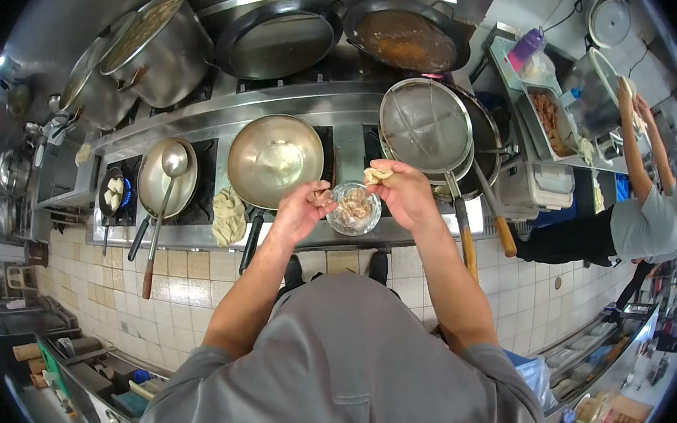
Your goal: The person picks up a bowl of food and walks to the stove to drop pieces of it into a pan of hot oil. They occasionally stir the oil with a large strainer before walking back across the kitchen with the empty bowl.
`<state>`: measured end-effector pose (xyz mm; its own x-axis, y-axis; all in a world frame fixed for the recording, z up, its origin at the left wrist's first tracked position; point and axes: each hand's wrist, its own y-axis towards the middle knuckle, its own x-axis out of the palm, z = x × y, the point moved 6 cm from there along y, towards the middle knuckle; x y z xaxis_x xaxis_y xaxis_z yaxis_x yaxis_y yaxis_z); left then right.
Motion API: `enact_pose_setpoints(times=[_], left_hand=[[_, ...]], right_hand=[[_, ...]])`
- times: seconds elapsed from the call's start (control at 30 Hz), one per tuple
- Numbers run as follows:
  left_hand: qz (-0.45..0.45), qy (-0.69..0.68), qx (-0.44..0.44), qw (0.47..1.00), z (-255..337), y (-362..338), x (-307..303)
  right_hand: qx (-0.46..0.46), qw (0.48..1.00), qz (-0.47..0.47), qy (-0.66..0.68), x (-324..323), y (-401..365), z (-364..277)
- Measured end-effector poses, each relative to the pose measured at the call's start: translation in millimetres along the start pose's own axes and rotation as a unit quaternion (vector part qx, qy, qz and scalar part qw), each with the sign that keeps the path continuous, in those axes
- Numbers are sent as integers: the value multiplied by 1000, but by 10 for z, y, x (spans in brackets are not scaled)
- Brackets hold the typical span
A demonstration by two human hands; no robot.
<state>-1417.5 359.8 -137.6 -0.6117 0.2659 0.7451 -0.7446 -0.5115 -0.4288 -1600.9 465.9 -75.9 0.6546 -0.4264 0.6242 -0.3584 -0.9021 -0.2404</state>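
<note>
A small glass bowl [354,209] of pale raw meat pieces sits on the stove's front ledge. My left hand [302,208] is at its left rim, fingers pinched on a piece of the meat [321,197]. My right hand [400,191] hovers above the bowl's right side, holding another pale piece [377,174] between its fingertips. Just behind the bowl stands a wok [275,160] holding shallow liquid.
A wire strainer [426,126] rests on a dark wok at right. A ladle [164,198] lies in a small pan at left, a cloth [229,216] beside it. Pots and two large pans line the back. Another person [641,211] works at the right counter.
</note>
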Motion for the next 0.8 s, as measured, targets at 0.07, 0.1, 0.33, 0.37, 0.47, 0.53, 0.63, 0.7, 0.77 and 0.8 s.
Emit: enact_pose_setpoints(times=[0.07,0.1,0.33,0.37,0.47,0.53,0.63,0.7,0.77,0.8], left_hand=[[-39,72,13,997,-110,116,-1],[-78,144,25,986,-173,162,25],[-59,254,64,963,-220,63,350],[-60,255,63,963,-217,68,346],[-46,367,91,925,-133,70,358],[-39,413,140,899,-60,45,412],[-15,495,170,852,-15,102,316],[-28,492,151,857,46,47,360],[-42,489,130,862,45,34,373],[-42,423,129,896,49,41,356]], right_hand=[[10,998,-47,31,142,-54,3],[20,993,-94,63,233,-80,16],[65,998,-22,-11,130,-72,205],[34,991,-19,-130,99,-70,201],[-17,956,-27,-291,118,-103,217],[-37,941,-37,-335,191,-151,250],[-36,947,-40,-318,217,-154,334],[-83,956,26,-280,28,-45,387],[-67,978,17,-196,39,-15,355],[-51,992,9,-111,44,-1,357]])
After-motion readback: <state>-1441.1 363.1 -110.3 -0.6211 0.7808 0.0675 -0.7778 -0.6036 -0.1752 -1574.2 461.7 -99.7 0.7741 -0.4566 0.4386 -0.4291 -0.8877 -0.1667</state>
